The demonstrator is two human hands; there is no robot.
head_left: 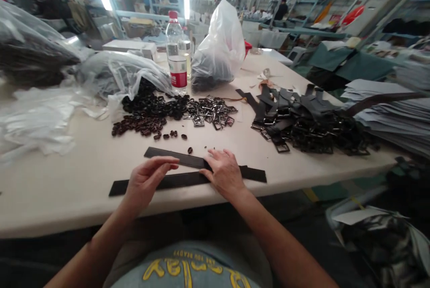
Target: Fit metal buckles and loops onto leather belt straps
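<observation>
Two dark leather belt straps (181, 160) lie crossed near the front edge of the pale table (67, 176). My left hand (148, 179) rests over the lower strap (117, 187), its fingers curled and touching the upper strap. My right hand (223, 172) lies flat with fingers spread where the two straps cross, pressing them down. Just beyond the hands lie a few loose dark loops (174, 134).
A heap of dark loops (148, 113), a pile of metal buckles (211, 111) and a pile of buckled straps (302, 122) lie behind. A water bottle (176, 55) and plastic bags (220, 48) stand farther back. Stacked grey sheets (396, 113) sit at right.
</observation>
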